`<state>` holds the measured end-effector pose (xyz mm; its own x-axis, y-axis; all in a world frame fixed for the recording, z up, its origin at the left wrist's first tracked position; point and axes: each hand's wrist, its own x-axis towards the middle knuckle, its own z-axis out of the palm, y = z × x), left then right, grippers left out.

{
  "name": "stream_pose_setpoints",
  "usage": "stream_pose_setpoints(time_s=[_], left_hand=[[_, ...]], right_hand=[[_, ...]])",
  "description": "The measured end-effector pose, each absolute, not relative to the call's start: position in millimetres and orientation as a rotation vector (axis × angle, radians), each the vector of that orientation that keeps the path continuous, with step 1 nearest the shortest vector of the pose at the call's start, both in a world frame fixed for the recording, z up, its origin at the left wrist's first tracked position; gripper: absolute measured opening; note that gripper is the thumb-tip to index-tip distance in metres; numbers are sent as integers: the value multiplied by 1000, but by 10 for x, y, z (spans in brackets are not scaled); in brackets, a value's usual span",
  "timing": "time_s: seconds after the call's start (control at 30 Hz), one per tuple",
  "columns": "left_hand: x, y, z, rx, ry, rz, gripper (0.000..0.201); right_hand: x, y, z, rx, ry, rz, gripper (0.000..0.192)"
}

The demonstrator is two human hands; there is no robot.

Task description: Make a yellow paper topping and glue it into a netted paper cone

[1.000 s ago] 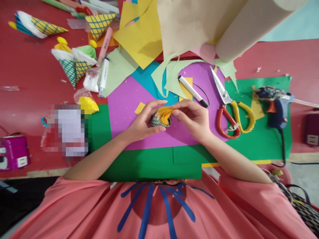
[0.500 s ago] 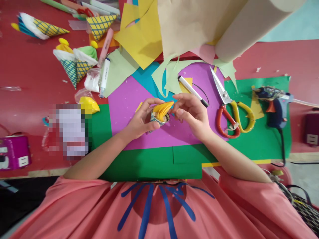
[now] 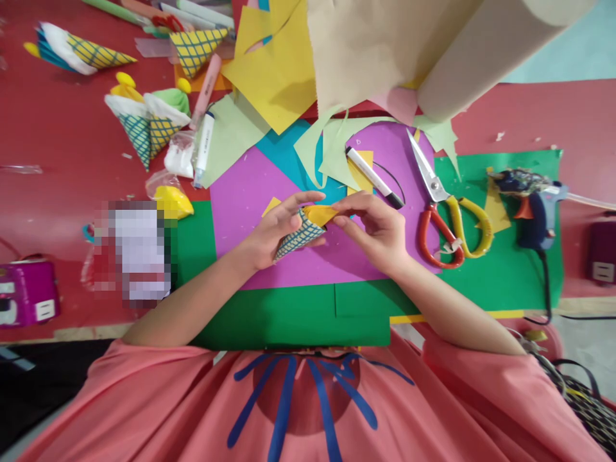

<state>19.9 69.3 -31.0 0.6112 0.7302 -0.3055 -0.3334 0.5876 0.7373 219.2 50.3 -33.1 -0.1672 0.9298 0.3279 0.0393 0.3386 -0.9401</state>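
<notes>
Paper cone (image 3: 296,239), lattice-patterned: cradled in curled left hand (image 3: 269,234), tip toward wrist, mouth facing right hand (image 3: 375,231), which pinches yellow filling (image 3: 320,215).

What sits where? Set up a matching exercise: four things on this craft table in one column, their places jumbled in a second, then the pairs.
1. paper cone
2. scissors
3. glue gun
4. white marker

A. on the green sheet, far right
B. on the purple sheet's far edge, above the hands
C. between left hand and right hand
D. right of the right hand, red and yellow handles

Pairs: 1-C, 2-D, 3-A, 4-B
</notes>
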Motion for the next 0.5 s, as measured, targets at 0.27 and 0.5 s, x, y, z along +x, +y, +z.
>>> stream_pose_setpoints(time_s=[0.27, 0.5], left_hand=[[142, 677, -406, 972, 758, 591, 61], [118, 683, -385, 1567, 927, 729, 57]], right_hand=[[2166, 491, -312, -1015, -1410, 1096, 10], [2164, 501, -321, -1051, -1383, 1107, 8]])
